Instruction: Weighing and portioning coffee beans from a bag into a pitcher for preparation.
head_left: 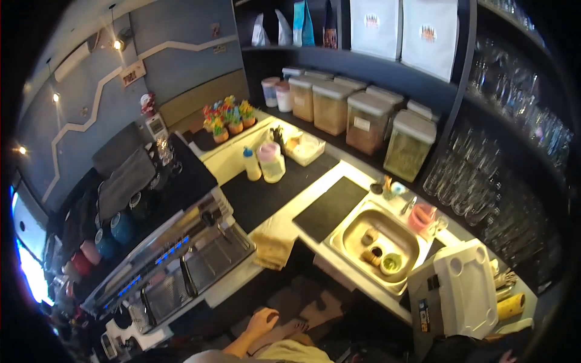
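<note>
My left hand (262,321) hangs low at the centre, its bare forearm rising from the lower edge. Its fingers are curled in, and I see nothing in them. It is over the floor, touching no counter. Beyond it a folded tan cloth (272,249) lies at the counter's edge. To its left stands a metal coffee machine (212,260) with black handles and blue lights. A steel sink (346,237) at the right holds several small items, among them a cup with green contents (392,262). My right hand does not show.
A white-lidded box (463,290) stands right of the sink, near a pink container (420,216). A squeeze bottle (252,164) and a pink-lidded jar (270,162) stand on a dark mat (248,202). Storage bins (330,107) line the back; glasses (463,175) fill the right shelves.
</note>
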A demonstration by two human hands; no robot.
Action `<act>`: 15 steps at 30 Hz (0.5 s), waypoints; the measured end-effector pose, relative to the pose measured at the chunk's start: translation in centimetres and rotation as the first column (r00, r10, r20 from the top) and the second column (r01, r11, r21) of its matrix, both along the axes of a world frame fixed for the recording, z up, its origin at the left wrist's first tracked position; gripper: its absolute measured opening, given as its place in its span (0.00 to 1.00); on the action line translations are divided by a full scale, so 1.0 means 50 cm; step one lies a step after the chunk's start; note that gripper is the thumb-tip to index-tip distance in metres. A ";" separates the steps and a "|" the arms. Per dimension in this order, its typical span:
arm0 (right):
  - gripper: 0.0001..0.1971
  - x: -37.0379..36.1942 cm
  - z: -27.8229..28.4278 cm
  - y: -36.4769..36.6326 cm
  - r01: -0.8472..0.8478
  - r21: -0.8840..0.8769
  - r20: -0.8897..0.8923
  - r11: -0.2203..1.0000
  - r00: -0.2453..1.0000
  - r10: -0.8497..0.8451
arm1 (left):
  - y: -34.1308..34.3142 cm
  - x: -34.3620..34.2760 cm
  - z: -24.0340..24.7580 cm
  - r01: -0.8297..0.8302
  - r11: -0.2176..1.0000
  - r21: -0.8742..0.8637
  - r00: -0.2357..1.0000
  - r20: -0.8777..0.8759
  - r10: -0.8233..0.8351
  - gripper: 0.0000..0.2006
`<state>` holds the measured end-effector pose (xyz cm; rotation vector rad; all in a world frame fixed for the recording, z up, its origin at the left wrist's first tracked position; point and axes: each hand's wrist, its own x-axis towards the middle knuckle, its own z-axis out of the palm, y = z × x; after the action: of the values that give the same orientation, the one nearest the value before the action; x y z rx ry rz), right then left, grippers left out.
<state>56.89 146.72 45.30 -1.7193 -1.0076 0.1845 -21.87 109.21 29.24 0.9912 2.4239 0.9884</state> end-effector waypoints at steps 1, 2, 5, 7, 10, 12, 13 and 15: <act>0.20 -0.148 0.040 0.006 0.004 0.028 0.003 1.000 1.000 -0.004 | 0.012 0.002 0.045 -0.027 1.000 -0.015 0.996 0.089 0.028 0.11; 0.21 -0.307 0.102 -0.024 -0.170 0.035 -0.057 0.985 0.984 0.172 | 0.039 -0.007 0.072 -0.046 0.997 0.063 0.986 0.165 0.035 0.11; 0.26 -0.640 0.252 -0.133 -0.611 0.119 -0.171 0.783 0.764 0.622 | 0.148 -0.026 0.122 0.033 0.941 0.337 0.943 0.301 -0.141 0.12; 0.30 -0.791 0.279 -0.190 -0.638 0.072 -0.102 0.767 0.760 0.642 | 0.242 -0.036 0.201 0.197 0.815 0.545 0.881 0.267 -0.392 0.15; 0.32 -0.937 0.225 -0.221 -0.700 -0.059 -0.403 0.711 0.669 0.625 | 0.287 -0.034 0.330 0.371 0.687 0.625 0.750 0.234 -0.618 0.20; 0.31 -1.013 0.187 -0.235 -0.826 0.000 -0.452 0.563 0.502 0.737 | 0.289 -0.026 0.389 0.352 0.606 0.713 0.699 0.229 -0.677 0.20; 0.30 -1.037 0.164 -0.245 -0.844 -0.076 -0.459 0.532 0.503 0.733 | 0.284 -0.021 0.406 0.336 0.549 0.766 0.690 0.197 -0.697 0.19; 0.27 -1.068 0.054 -0.263 -0.843 -0.119 -0.434 0.525 0.519 0.736 | 0.244 -0.017 0.426 0.380 0.537 0.753 0.747 0.092 -0.658 0.21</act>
<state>3.48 133.59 48.00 -1.2693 -1.5136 1.2856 -22.70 121.41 50.52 1.4928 1.2427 1.6904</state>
